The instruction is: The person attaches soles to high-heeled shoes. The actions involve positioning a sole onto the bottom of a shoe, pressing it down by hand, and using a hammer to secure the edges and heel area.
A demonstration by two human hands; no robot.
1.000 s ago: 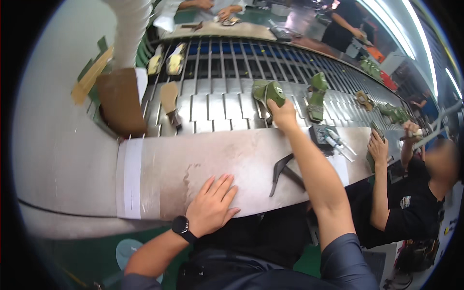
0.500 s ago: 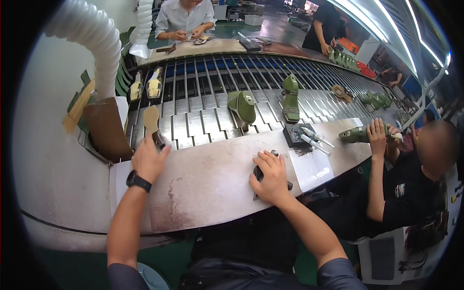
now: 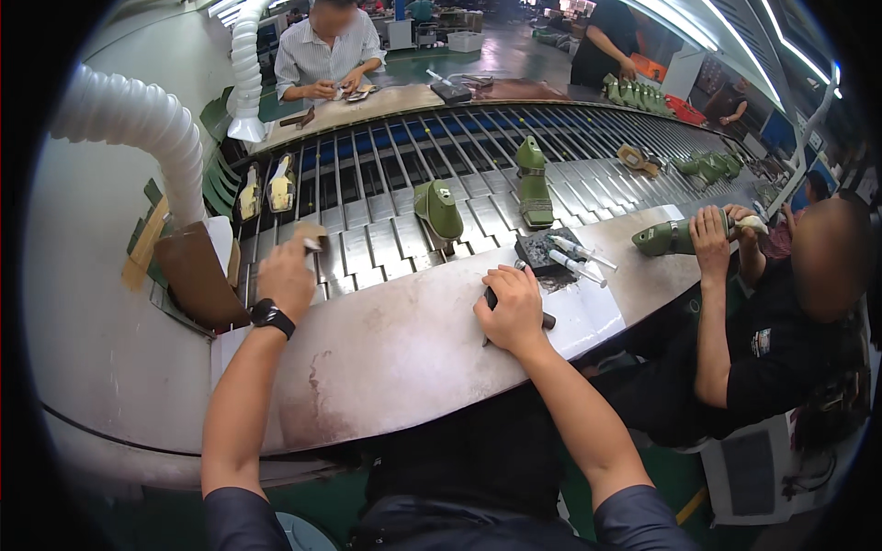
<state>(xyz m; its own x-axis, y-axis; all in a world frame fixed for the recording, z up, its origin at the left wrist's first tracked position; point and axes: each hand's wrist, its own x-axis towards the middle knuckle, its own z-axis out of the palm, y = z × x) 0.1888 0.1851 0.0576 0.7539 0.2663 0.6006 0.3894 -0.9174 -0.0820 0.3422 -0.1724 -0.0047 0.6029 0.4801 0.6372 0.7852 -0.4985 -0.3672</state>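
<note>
My left hand (image 3: 287,274) is raised at the near edge of the slatted conveyor (image 3: 386,241), closed on a small tan sole piece (image 3: 310,235); the hand is blurred. My right hand (image 3: 511,307) rests on the metal workbench (image 3: 404,340), fingers closed over a dark hand tool (image 3: 544,320) whose handle sticks out to the right. An olive green shoe last (image 3: 439,211) stands on the conveyor just beyond the bench, between my two hands.
A dark pad with two white glue tubes (image 3: 571,253) lies right of my right hand. A second green shoe (image 3: 533,184) rides the belt. A seated person at right (image 3: 781,331) holds a green shoe (image 3: 663,239). White duct hose (image 3: 138,119) hangs at left.
My left hand has lifted the tan piece off the conveyor edge. My right hand stays on the dark tool. The view has tilted slightly, and the green last has drifted right.
</note>
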